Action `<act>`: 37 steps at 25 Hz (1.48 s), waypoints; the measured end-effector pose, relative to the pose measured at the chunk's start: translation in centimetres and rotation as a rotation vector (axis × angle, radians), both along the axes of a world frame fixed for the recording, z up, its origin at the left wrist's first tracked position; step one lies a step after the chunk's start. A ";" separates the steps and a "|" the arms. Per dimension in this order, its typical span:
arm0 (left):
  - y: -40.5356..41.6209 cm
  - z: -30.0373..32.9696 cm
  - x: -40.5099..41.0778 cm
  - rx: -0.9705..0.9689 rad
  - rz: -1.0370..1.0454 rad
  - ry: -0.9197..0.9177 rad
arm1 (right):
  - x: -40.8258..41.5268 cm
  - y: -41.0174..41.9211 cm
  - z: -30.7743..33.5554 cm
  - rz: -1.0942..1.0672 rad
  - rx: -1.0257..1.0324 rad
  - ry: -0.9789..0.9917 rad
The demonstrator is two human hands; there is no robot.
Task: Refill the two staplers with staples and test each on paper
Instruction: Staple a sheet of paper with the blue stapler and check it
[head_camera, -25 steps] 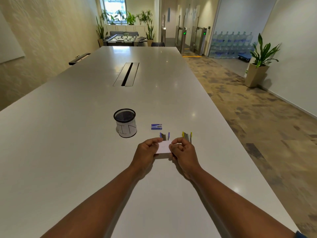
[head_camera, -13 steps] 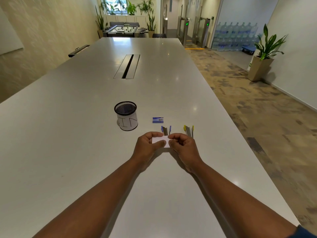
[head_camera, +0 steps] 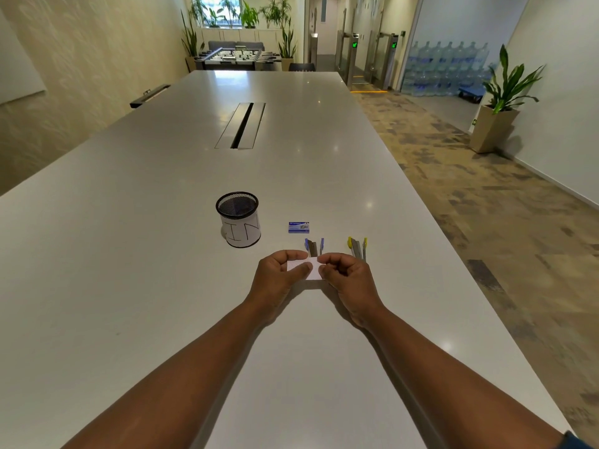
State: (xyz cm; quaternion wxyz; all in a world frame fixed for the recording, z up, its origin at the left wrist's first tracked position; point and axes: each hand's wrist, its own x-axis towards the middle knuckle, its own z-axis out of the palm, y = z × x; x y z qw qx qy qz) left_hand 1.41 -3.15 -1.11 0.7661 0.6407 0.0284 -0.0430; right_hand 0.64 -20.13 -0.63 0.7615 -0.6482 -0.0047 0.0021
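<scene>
Paper point(head_camera: 313, 270), small and white, pinched between left hand point(head_camera: 281, 273) and right hand point(head_camera: 345, 277) low over table point(head_camera: 129, 286), blue stapler point(head_camera: 313, 247) and yellow stapler point(head_camera: 357, 247) lying open just beyond.

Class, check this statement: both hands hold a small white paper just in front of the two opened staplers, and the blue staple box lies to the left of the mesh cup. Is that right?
Not quite. The head view shows the blue staple box to the right of the mesh cup, not the left. The rest stands: the left hand and right hand hold the white paper just in front of the blue stapler and yellow stapler, both opened.
</scene>
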 end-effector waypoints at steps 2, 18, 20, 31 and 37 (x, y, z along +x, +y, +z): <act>0.1 -0.1 0.0 0.022 -0.010 -0.011 | 0.1 0.0 0.0 -0.002 0.013 -0.002; 0.1 -0.3 -0.1 0.022 -0.017 -0.035 | -0.1 0.0 0.0 0.008 0.018 -0.003; 0.1 -0.2 -0.1 0.038 -0.015 -0.035 | -0.1 0.1 0.0 0.004 0.023 -0.002; 0.1 -0.2 0.0 0.037 -0.011 -0.030 | 0.0 0.1 0.0 0.001 0.019 0.008; -0.1 -0.1 0.2 -0.027 0.013 0.010 | 0.2 0.0 -0.4 0.005 0.013 0.003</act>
